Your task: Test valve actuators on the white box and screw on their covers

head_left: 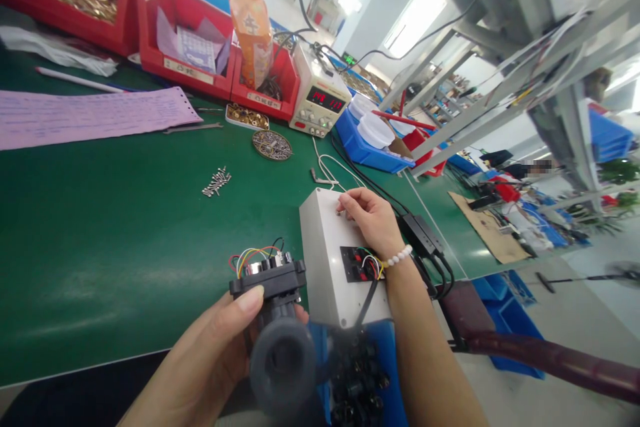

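My left hand (215, 340) is closed around a black plastic device (274, 281) with a round, cup-like end facing me, blurred by closeness. Metal parts and thin red, yellow, white and black wires stick up from its far side. My right hand (370, 217) reaches over a light grey box (323, 260), thumb and forefinger pinched at a small metal switch (339, 212) on its top. Near my right wrist, a black terminal block (354, 264) on the box takes several coloured wires. A black cable (369, 300) runs down from there toward the device.
Screws (217, 181) lie loose on the green table (125, 227), near a round dish (271, 145) of small metal parts. Red bins (187, 77) and a power supply (320, 97) with a lit display line the back. A blue crate (390, 373) of black parts sits below the box.
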A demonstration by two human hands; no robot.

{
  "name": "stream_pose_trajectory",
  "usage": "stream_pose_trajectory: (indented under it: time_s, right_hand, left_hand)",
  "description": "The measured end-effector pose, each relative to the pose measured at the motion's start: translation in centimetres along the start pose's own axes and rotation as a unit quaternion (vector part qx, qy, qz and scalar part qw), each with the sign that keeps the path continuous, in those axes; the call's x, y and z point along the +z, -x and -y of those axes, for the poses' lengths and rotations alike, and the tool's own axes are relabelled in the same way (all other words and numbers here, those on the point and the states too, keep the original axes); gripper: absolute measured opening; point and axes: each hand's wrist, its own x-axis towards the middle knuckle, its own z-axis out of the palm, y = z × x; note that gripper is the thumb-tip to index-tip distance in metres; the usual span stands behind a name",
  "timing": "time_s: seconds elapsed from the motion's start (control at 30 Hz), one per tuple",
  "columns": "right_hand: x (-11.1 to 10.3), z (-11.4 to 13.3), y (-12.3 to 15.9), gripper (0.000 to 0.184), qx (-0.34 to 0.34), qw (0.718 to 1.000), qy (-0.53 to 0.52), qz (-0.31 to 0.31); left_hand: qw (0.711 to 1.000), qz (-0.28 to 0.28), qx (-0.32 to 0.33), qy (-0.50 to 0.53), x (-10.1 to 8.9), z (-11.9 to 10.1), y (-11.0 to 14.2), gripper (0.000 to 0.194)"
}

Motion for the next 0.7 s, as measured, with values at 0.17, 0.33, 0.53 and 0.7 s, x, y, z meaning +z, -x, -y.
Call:
stream_pose_trajectory:
  time_s: [0.17, 0.33, 0.53, 0.7]
  right_hand:
    - [-0.1, 0.0, 0.1, 0.033, 0.001, 1.0, 0.001, 0.011]
    - [0.0, 0.2, 0.2, 0.032, -0.001, 1.0, 0.003, 0.021]
    - [0.0, 0.2, 0.2, 0.032, -0.003, 1.0, 0.007, 0.02]
    - [0.0, 0.1, 0.2, 0.031, -0.002, 1.0, 0.01, 0.018]
  left_hand:
    - [0.996, -0.045, 0.046, -0.054, 0.0, 0.1, 0.2, 0.051]
    - [0.974, -0.144, 0.126, -0.125, 0.6, 0.6, 0.6, 0.064]
    - [0.968, -0.152, 0.14, -0.143, 1.8, 0.7, 1.1, 0.065]
    - [0.971, -0.135, 0.141, -0.141, 1.7, 0.7, 1.0, 0.066]
